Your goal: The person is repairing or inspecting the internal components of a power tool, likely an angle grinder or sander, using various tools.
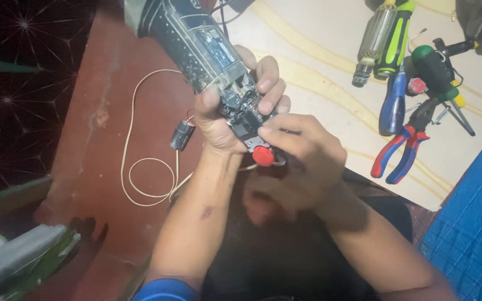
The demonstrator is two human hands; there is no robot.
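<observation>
Left hand (227, 120) wrapped around power tool body (196, 44), centre frame.
Right hand (302, 153) pinches the red button part (263, 156) at the tool's open end. Cream wire (140, 167) and small capacitor (182, 135) lower left; pliers (400, 150) and screwdrivers (394, 44) upper right.

pliers (400, 153): red-blue handles | floor (93, 150): red-brown | wire (140, 167): cream | screwdriver (396, 39): green-black

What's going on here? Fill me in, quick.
A person holds an opened power tool body up in the left hand, its wiring end exposed. The right hand pinches a small part beside a red button at that end. A small capacitor dangles on a pale wire. Pliers and screwdrivers lie on the floor mat.
</observation>
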